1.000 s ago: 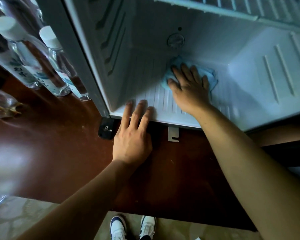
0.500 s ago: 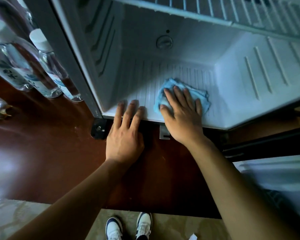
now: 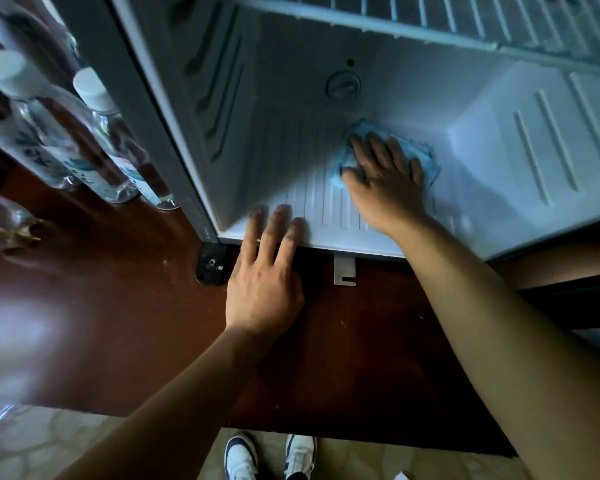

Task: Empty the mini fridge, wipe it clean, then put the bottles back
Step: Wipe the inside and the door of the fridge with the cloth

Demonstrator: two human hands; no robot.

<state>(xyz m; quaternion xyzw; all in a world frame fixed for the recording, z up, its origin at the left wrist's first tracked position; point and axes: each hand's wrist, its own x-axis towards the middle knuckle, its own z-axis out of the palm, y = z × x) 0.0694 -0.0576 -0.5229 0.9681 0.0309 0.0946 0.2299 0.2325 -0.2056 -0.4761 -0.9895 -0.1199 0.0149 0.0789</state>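
Since half a second ago, right hand (image 3: 383, 181) has slid the blue cloth (image 3: 426, 161) from the front edge deep into the mini fridge (image 3: 534, 140), pressing it flat-fingered on the ribbed floor. Left hand (image 3: 265, 275) rests flat, holding nothing, at the front lip. Bottles (image 3: 49, 133) stand outside, left.

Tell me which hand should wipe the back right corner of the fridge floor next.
Right. The right hand already presses the blue cloth flat on the fridge floor, deep inside and nearest that corner. The left hand holds no cloth; its fingers only rest on the front lip.
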